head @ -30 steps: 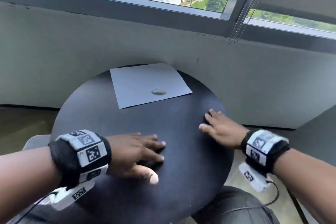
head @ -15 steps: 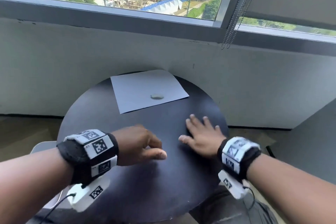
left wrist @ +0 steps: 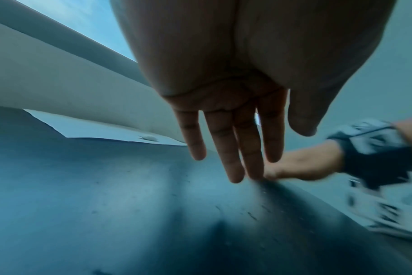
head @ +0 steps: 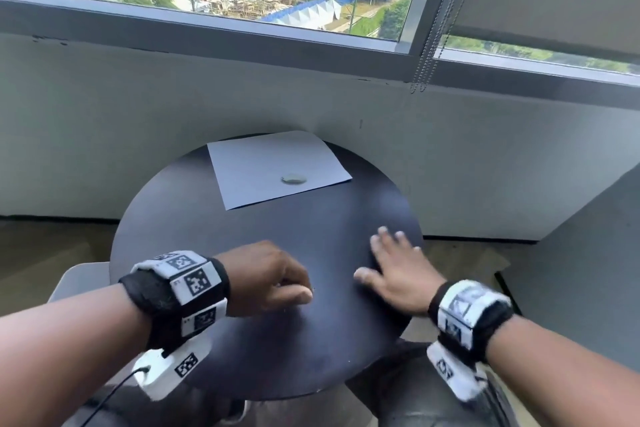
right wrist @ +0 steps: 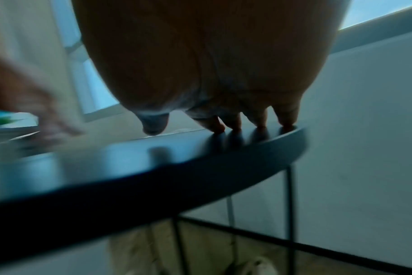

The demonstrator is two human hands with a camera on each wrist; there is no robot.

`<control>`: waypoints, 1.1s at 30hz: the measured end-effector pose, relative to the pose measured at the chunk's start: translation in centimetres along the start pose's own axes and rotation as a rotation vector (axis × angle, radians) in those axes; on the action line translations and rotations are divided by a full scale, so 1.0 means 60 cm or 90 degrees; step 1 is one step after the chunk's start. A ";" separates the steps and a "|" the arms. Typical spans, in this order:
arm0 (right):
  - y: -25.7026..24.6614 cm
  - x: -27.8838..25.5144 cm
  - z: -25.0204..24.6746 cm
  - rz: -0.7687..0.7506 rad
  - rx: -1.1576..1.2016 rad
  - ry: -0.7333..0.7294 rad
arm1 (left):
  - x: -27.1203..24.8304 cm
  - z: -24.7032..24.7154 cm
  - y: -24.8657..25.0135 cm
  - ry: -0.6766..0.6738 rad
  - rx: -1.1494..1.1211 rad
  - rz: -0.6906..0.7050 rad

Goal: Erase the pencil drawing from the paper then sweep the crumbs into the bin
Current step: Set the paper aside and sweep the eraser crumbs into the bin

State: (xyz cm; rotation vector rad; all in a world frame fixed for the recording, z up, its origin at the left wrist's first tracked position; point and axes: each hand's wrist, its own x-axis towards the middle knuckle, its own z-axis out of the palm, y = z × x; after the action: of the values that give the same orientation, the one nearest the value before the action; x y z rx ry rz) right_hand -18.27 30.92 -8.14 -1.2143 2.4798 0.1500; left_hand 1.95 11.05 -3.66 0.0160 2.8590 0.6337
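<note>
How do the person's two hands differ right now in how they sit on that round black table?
The left hand is near the table's middle, fingers hanging down with their tips at the top; the right hand lies flatter by the right rim, fingers spread. The left hand looks sharp in the head view; the right hand is blurred. Neither holds anything, and both are well short of the paper and eraser.

matt dark table [head: 311,340], smooth paper [head: 263,166]

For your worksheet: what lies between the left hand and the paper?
Only bare table separates the left hand from the paper, seen in the head view.
</note>
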 end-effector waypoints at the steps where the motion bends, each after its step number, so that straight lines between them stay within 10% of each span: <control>1: -0.029 -0.026 0.012 -0.105 -0.022 -0.015 | 0.004 -0.001 -0.008 0.015 0.010 -0.034; 5: -0.072 -0.051 -0.019 -0.358 0.110 0.019 | 0.007 0.001 -0.040 -0.064 0.085 -0.211; 9: 0.018 0.065 -0.056 0.048 0.083 0.063 | -0.004 -0.010 -0.022 -0.119 0.062 -0.115; 11: 0.013 0.075 -0.037 0.082 0.010 0.014 | 0.002 -0.013 -0.019 -0.039 0.030 -0.094; 14: -0.067 -0.007 0.000 -0.204 -0.033 -0.030 | 0.019 -0.012 -0.032 0.035 0.035 -0.118; 17: -0.093 -0.076 0.002 -0.413 0.043 -0.039 | 0.024 0.006 -0.040 -0.070 0.084 -0.207; 24: 0.021 -0.014 0.012 0.101 0.086 0.010 | -0.023 0.012 -0.027 -0.071 0.047 -0.182; 33: -0.216 -0.143 0.043 -0.275 0.223 -0.054 | -0.066 0.036 -0.041 -0.070 0.103 -0.264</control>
State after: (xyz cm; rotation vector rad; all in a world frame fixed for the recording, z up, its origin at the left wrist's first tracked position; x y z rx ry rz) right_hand -2.63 29.88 -6.43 -1.5041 2.0038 -0.3250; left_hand 6.33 9.47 -5.81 -0.4870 2.6768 0.3055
